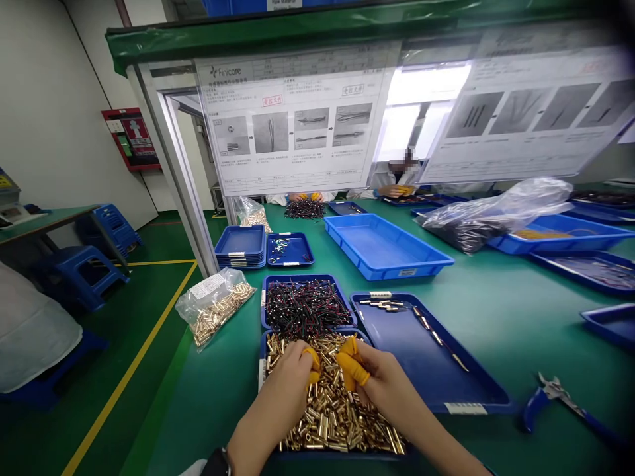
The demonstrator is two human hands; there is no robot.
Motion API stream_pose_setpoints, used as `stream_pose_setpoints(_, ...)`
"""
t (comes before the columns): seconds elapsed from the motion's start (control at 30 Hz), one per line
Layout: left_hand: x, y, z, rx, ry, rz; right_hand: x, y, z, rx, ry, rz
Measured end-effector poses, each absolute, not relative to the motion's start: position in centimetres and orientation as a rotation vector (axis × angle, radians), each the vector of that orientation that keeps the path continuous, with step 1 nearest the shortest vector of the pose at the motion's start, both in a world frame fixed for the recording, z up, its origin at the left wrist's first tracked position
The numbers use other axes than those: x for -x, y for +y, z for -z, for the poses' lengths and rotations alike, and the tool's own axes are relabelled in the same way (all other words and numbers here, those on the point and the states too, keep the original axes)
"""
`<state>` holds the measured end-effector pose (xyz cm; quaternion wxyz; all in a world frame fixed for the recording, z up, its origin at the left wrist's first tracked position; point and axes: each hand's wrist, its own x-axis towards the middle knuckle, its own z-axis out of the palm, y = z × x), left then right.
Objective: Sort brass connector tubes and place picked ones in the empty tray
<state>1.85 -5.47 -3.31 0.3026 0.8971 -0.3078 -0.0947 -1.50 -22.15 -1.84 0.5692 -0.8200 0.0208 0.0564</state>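
Observation:
My left hand (292, 375) and my right hand (373, 378) are over a blue tray (262, 371) heaped with small brass sleeves (333, 418). Yellow finger cots cover several fingertips on both hands. The fingers of each hand are curled together in a pinch, a small gap apart from the other hand. Whatever lies between the fingertips is hidden. Just beyond the hands, another blue tray (264, 299) holds a pile of short black and red wires (307, 304). To the right, a long blue tray (421, 370) carries several thin metal-tipped pieces (381, 305).
Blue-handled pliers (550, 394) lie at the right. A bag of brass sleeves (218, 309) rests at the left, near stacked trays (240, 246). Farther back are a large blue bin (387, 248) and a plastic bag (489, 215). Instruction sheets (297, 125) hang above. Co-workers' hands (305, 197) show across the table.

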Motion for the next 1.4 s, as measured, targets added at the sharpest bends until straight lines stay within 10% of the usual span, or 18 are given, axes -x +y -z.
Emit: stream_pose_setpoints(1.4,-2.2,-6.1,5.1,-1.977,-0.674,0.049,1.8,-22.3,1.5,2.233,-0.07,-0.071)
